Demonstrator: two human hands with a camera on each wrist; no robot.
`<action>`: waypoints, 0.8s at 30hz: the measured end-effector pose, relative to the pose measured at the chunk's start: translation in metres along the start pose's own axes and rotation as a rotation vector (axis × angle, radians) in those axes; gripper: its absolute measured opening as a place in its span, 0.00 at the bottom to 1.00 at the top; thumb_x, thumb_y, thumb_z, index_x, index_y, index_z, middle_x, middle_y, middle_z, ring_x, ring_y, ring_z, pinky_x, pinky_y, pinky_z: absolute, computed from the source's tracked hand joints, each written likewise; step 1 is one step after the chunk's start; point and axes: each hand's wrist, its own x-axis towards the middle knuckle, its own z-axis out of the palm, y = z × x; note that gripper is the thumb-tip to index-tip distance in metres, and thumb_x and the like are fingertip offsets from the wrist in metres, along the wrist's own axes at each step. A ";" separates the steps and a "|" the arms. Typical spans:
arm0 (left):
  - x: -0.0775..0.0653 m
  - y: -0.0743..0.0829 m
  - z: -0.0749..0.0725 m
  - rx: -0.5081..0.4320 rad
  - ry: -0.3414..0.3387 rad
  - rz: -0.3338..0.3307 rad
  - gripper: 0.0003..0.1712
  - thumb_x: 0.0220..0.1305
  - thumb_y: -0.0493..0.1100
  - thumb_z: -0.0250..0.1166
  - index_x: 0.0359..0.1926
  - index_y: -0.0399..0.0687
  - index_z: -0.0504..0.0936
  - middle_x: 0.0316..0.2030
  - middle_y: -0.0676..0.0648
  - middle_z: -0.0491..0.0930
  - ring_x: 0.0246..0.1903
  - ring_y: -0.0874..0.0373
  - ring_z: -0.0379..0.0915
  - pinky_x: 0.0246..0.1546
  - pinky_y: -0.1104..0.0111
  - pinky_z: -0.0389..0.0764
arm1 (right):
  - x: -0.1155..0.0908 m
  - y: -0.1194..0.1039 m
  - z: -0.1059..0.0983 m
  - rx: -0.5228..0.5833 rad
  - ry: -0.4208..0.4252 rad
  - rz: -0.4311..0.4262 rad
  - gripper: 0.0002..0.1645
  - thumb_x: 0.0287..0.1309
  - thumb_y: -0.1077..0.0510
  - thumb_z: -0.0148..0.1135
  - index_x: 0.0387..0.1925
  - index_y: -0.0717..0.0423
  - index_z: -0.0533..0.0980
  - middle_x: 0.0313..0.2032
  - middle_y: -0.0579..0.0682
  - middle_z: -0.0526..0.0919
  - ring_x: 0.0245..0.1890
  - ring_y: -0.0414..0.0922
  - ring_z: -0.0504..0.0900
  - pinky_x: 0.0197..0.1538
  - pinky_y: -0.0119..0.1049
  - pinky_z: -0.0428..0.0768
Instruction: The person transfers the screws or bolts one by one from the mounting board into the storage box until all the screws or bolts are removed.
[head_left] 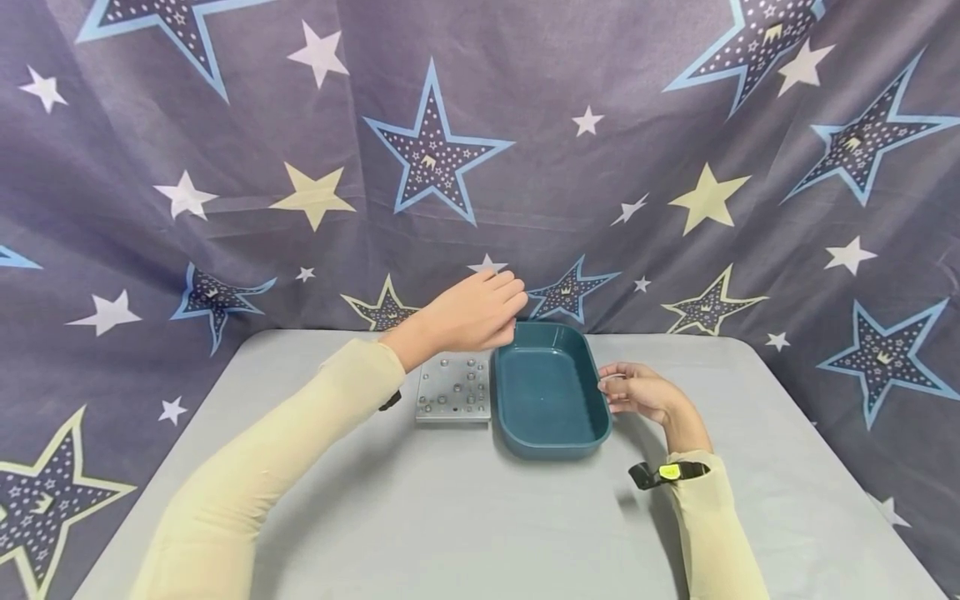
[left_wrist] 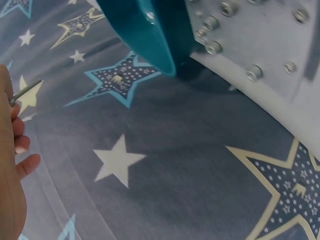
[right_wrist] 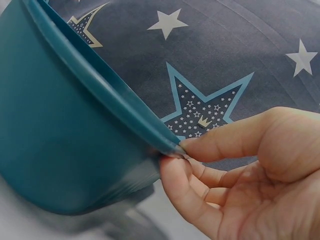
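My left hand (head_left: pixel 476 312) is raised over the back of the metal plate and the far left corner of the teal bin. From its fingers a thin grey metal rod (left_wrist: pixel 26 91) sticks out in the left wrist view; the rest of it is hidden by the hand. Several socket-head bolts stand in the silver plate (head_left: pixel 437 385), which lies just left of the bin (head_left: pixel 551 452). At the bin's right side, my right hand (head_left: pixel 643 393) pinches the rim between thumb and index finger. Nothing shows inside the bin.
A grey-white table (head_left: pixel 450 517) carries the plate and the bin. Close behind its back edge hangs a dark star-patterned cloth (head_left: pixel 525 200). A black strap with a yellow-green tag (head_left: pixel 670 472) circles the right wrist.
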 end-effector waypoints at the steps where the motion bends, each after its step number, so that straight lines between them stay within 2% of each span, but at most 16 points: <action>1: 0.002 0.001 0.000 -0.001 0.000 -0.006 0.10 0.68 0.46 0.49 0.39 0.46 0.74 0.37 0.47 0.74 0.40 0.50 0.67 0.48 0.59 0.73 | 0.000 0.000 0.000 0.000 -0.001 -0.001 0.21 0.68 0.67 0.51 0.59 0.71 0.62 0.31 0.41 0.76 0.32 0.35 0.77 0.40 0.31 0.82; 9: 0.025 0.005 0.007 -0.017 -0.005 -0.071 0.11 0.68 0.46 0.47 0.40 0.47 0.73 0.36 0.47 0.72 0.38 0.52 0.64 0.43 0.62 0.71 | 0.001 0.002 0.000 0.000 0.009 0.009 0.21 0.68 0.67 0.50 0.60 0.71 0.62 0.32 0.42 0.76 0.32 0.35 0.77 0.41 0.31 0.82; 16: 0.047 0.006 0.012 -0.080 -0.001 -0.140 0.10 0.69 0.45 0.49 0.40 0.46 0.75 0.36 0.47 0.74 0.37 0.52 0.65 0.41 0.62 0.69 | 0.002 0.002 -0.002 -0.017 0.013 0.003 0.23 0.68 0.67 0.50 0.61 0.73 0.61 0.33 0.42 0.76 0.33 0.35 0.77 0.42 0.31 0.82; 24: 0.065 0.011 0.015 -0.164 -0.099 -0.197 0.11 0.72 0.45 0.48 0.41 0.47 0.75 0.37 0.48 0.74 0.38 0.53 0.65 0.42 0.62 0.71 | 0.000 0.000 0.000 -0.014 0.012 0.004 0.25 0.68 0.66 0.50 0.62 0.74 0.60 0.33 0.42 0.76 0.33 0.35 0.77 0.43 0.32 0.82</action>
